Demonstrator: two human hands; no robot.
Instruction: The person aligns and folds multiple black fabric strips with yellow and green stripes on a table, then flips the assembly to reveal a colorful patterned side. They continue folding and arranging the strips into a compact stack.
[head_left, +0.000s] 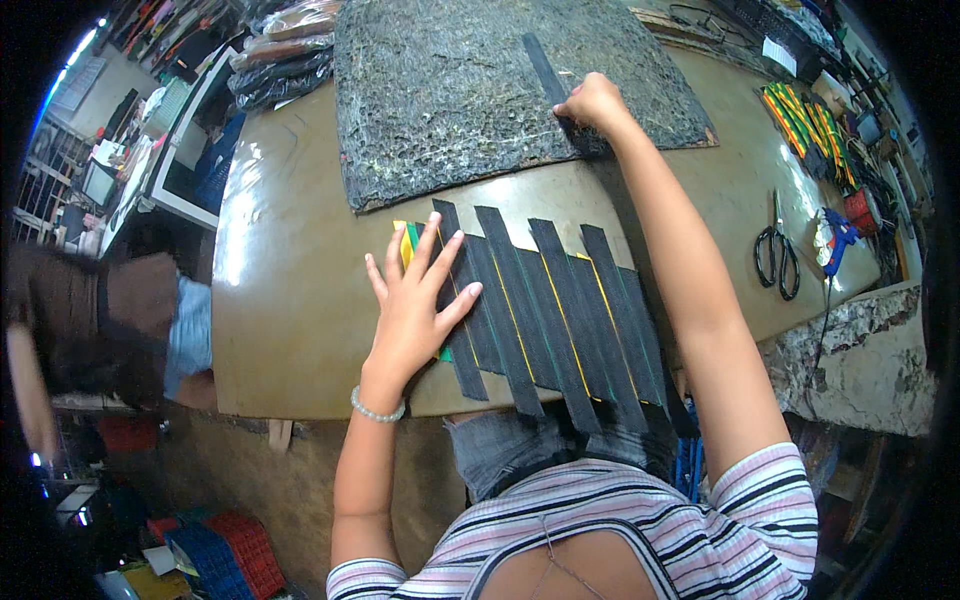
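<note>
My left hand (412,305), fingers spread, lies flat on the left edge of a panel of black strips (520,290) near the table's front edge. Several slanting black strips lie on it, with thin yellow and green lines between them. Yellow and green ends (412,240) show beside my left fingers. Farther off to the right, my right hand (594,103) is closed on a single black strip (543,66). That strip lies over a rough, dark, crusted board (440,125), its far end pointing away from me. The tips of my right fingers are partly hidden.
On the table (285,320), black-handled scissors (776,255) and a blue glue gun (838,240) with a cord lie at the right. Behind them is a bundle of yellow-green strips (812,130). Plastic-wrapped stacks (285,55) sit far left. Another person (110,300) is at the left side.
</note>
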